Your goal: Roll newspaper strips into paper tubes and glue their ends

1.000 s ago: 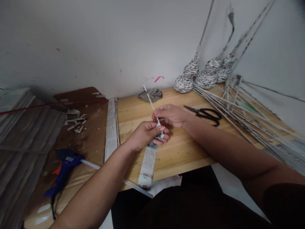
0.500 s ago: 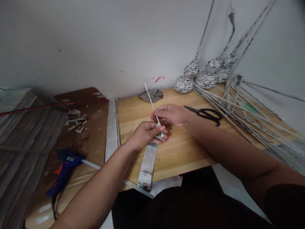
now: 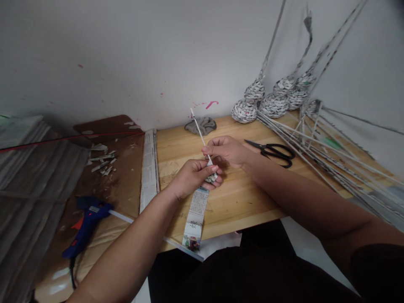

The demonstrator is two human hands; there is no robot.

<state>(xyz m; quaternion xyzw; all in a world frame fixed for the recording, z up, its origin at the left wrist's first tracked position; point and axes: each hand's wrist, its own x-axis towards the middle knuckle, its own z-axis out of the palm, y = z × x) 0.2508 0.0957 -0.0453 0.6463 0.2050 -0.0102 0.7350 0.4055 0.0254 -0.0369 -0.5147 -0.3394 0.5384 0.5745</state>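
Note:
A newspaper strip (image 3: 195, 214) hangs down from my hands toward the table's front edge; its upper end is rolled into a thin paper tube (image 3: 200, 129) that points up and slightly left. My left hand (image 3: 202, 174) pinches the strip where it turns into the tube, thumb on top. Just above, my right hand (image 3: 222, 150) holds the tube between thumb and fingers. Some fingertips of both hands are hidden behind the paper. Beyond the tube, a grey cloth (image 3: 205, 125) lies against the wall.
Black-handled scissors (image 3: 274, 150) lie to the right. Several woven paper gourd shapes (image 3: 244, 111) and long paper rods (image 3: 315, 155) are at the back right. At left are a blue glue gun (image 3: 86, 225), paper scraps (image 3: 104, 160) and stacked newspapers (image 3: 28, 202).
Both hands keep their grip, with small finger shifts on the paper. The tube and strip have turned slightly, and the strip's lower end sits a little higher.

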